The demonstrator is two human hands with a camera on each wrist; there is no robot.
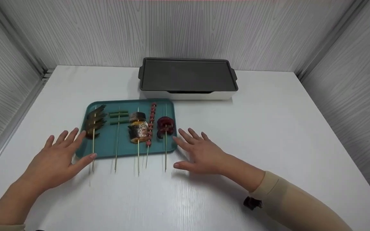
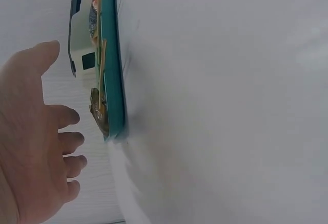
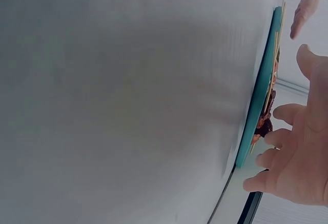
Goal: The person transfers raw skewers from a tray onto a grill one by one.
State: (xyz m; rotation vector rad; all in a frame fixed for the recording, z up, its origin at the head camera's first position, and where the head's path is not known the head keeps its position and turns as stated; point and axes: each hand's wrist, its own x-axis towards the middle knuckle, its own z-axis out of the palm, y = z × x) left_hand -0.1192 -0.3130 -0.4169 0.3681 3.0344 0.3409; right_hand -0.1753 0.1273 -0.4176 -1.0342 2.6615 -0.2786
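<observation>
A teal tray (image 1: 106, 146) bears several skewers side by side, their stick ends jutting over its near edge. From left to right come a skewer of brown, pointed pieces (image 1: 95, 120), one of green sticks (image 1: 119, 122), one of silvery-skinned fish-like chunks (image 1: 139, 131), one of small pink-red pieces (image 1: 150, 125) and one of a dark red, curled piece (image 1: 165, 126). My left hand (image 1: 58, 160) is spread at the tray's left end, fingers extended, holding nothing. By the right end my right hand (image 1: 202, 154) is likewise spread and empty. Whether either touches the tray I cannot tell.
Behind the tray stands a griddle with a flat black plate (image 1: 185, 75) on a white base (image 1: 223, 95). Everything rests on a white table (image 1: 268, 128). Grey wood-grain panels (image 1: 185, 32) enclose the table at the back and both sides.
</observation>
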